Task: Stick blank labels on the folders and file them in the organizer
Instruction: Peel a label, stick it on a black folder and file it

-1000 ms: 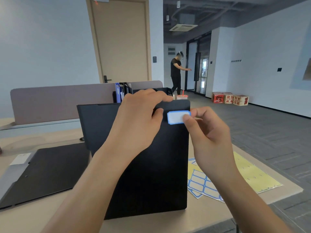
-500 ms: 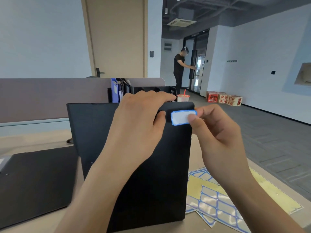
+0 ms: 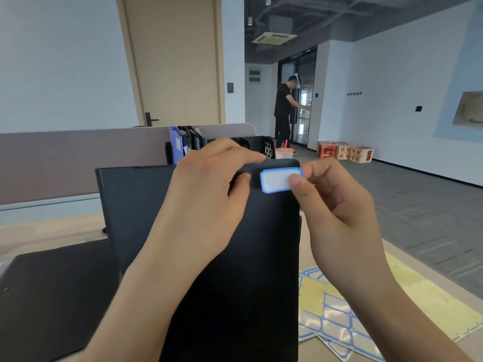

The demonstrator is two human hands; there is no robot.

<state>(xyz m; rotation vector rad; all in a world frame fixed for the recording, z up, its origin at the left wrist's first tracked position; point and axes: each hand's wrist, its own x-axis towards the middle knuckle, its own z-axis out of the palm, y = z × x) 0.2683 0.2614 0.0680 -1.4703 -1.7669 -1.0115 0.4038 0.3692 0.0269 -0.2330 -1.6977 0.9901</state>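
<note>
A black folder [image 3: 251, 270] stands upright on the desk in front of me. My left hand [image 3: 209, 194] grips its top edge, fingers over the rim and thumb on the front. A blank white label with a blue border [image 3: 278, 179] lies against the folder's top right corner, pinched at its right end by my right hand [image 3: 337, 205]. Behind the folder the black organizer [image 3: 261, 147] holds a blue folder [image 3: 175, 143] and several dark ones. Label sheets [image 3: 337, 325] lie on the desk at the lower right.
Another black folder [image 3: 49, 296] lies flat on the desk at left. A cup with a red straw [image 3: 284, 152] stands behind the organizer. A desk partition [image 3: 78, 160] runs across the back. A person stands far off by a glass door, with boxes [image 3: 345, 152] on the floor.
The view tilted up and shifted right. The folder and both hands stay together, with the label held closer against the folder's top right corner.
</note>
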